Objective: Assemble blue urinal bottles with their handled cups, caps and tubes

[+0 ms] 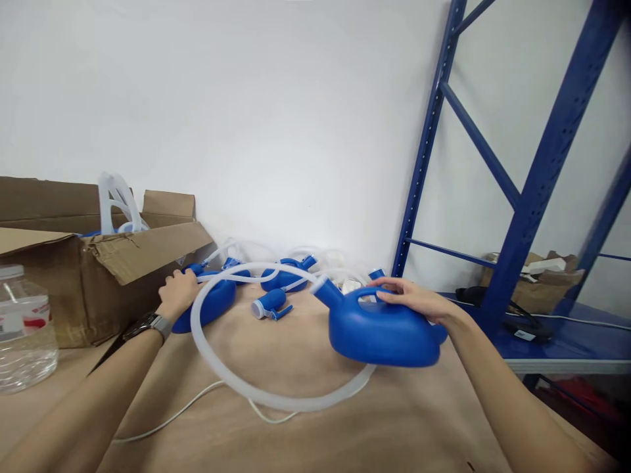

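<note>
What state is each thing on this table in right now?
Blue container: lying flat, right hand on its handle.
White hose: looped, joined to its spout.
Left hand: gripping the hose.
Cardboard box: flaps open.
Water bottle: upright, capped.
Loose blue nozzle: lying on its side.

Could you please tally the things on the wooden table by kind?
Blue plastic jugs with handles: 3
Small blue plastic connector: 1
Brown cardboard box: 1
Clear plastic water bottle: 1
Total: 6; the white tubes are too tangled to count.
</note>
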The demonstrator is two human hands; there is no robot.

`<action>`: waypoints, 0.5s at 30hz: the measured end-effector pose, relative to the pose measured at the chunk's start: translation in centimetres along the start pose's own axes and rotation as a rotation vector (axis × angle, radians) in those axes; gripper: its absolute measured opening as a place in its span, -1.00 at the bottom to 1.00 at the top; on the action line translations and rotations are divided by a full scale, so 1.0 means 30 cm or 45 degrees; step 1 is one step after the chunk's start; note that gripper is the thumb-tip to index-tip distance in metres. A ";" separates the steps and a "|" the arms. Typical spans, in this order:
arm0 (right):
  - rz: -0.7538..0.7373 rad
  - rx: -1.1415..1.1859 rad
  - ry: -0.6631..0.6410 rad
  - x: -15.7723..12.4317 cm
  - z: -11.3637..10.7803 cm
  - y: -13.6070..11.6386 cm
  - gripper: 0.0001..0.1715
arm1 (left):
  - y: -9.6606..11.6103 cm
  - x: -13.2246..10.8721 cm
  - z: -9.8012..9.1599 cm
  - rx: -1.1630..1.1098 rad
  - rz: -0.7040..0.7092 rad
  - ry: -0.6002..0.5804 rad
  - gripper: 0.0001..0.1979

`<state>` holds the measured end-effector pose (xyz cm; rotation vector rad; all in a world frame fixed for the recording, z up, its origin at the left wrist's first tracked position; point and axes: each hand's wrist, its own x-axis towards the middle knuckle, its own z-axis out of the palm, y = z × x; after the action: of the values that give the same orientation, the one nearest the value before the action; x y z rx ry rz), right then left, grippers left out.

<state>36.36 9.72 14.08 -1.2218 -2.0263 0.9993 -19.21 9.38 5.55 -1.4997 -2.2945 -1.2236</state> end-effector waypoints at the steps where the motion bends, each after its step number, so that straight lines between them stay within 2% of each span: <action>1: 0.020 -0.032 -0.027 -0.019 -0.006 0.027 -0.30 | 0.008 0.010 0.012 0.031 -0.049 -0.023 -0.26; 5: 0.080 -0.049 0.071 -0.081 -0.026 0.141 -0.30 | 0.038 0.057 0.015 0.218 -0.112 -0.217 -0.07; 7: 0.086 -0.044 0.131 -0.102 -0.036 0.181 -0.29 | 0.057 0.063 -0.017 0.217 -0.098 -0.220 0.03; 10: 0.070 -0.074 0.101 -0.127 -0.062 0.199 -0.27 | 0.096 0.027 -0.085 0.211 -0.064 -0.050 0.09; 12: 0.061 -0.110 0.013 -0.144 -0.084 0.190 -0.26 | 0.128 -0.026 -0.121 0.218 0.018 0.155 0.07; 13: 0.060 -0.127 -0.028 -0.155 -0.094 0.184 -0.26 | 0.145 -0.059 -0.130 0.254 0.123 0.237 0.02; 15: 0.066 -0.147 -0.075 -0.179 -0.107 0.173 -0.27 | 0.175 -0.133 -0.124 0.373 0.456 0.338 -0.18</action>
<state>43.59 7.45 11.16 -1.3257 -2.1336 0.9641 -14.07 4.93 8.85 -1.4576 -1.8398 -0.8834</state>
